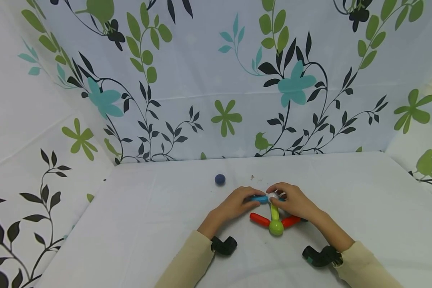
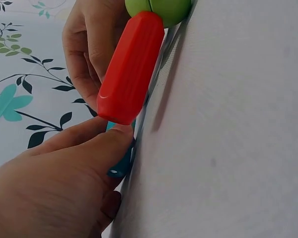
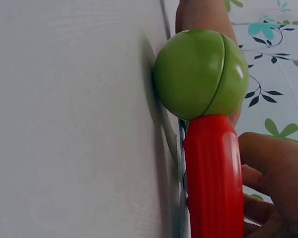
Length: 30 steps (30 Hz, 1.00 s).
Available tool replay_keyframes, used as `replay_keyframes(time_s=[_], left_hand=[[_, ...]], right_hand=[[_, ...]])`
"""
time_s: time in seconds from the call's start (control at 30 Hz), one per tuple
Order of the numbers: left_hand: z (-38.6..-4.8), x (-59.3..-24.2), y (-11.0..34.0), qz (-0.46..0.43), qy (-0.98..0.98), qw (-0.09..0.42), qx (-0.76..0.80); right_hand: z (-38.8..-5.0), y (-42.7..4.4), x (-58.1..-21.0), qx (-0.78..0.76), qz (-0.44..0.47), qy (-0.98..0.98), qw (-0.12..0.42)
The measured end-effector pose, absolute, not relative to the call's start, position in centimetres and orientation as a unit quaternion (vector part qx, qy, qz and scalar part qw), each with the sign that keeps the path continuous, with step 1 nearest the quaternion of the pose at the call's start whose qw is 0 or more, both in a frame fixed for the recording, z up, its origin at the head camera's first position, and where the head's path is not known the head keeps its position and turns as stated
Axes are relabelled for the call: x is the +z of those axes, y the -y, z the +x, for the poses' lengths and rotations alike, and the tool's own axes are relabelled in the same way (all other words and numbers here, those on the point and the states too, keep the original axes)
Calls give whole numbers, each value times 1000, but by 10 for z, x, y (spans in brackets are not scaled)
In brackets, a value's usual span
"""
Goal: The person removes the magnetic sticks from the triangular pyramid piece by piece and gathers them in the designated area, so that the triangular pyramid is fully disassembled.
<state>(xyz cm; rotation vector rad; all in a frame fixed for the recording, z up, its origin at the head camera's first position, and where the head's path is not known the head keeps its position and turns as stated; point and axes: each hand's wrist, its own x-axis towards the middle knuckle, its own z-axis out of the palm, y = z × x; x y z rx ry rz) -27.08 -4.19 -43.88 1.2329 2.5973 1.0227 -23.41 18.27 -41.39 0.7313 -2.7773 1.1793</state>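
Observation:
A green ball (image 1: 276, 227) joins two red rods (image 1: 260, 220) and a yellow-green rod (image 1: 275, 212) that runs up to a whitish ball (image 1: 273, 196). My left hand (image 1: 239, 203) pinches a blue rod (image 1: 261, 199) at the left of the whitish ball; in the left wrist view the thumb lies on the blue rod (image 2: 120, 166), behind a red rod (image 2: 131, 69). My right hand (image 1: 294, 202) grips the whitish ball, with a bit of blue showing beside its fingers. The right wrist view has the green ball (image 3: 201, 74) and a red rod (image 3: 214, 178) in front of the right hand.
A dark blue ball (image 1: 220, 179) lies on the white table (image 1: 147, 224), beyond the left hand. Small brown specks are on the cloth near it. A dark piece shows at the end of the right red rod. A patterned cloth (image 1: 187, 80) hangs behind.

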Motion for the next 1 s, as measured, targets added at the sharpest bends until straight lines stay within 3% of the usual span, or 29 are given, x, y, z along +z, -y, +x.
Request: replay_keyframes(time_s=[1.0], left_hand=[[-268,-428,45,407,-848,41,336]], right_hand=[[-234,-183,-416,388,236,891,28]])
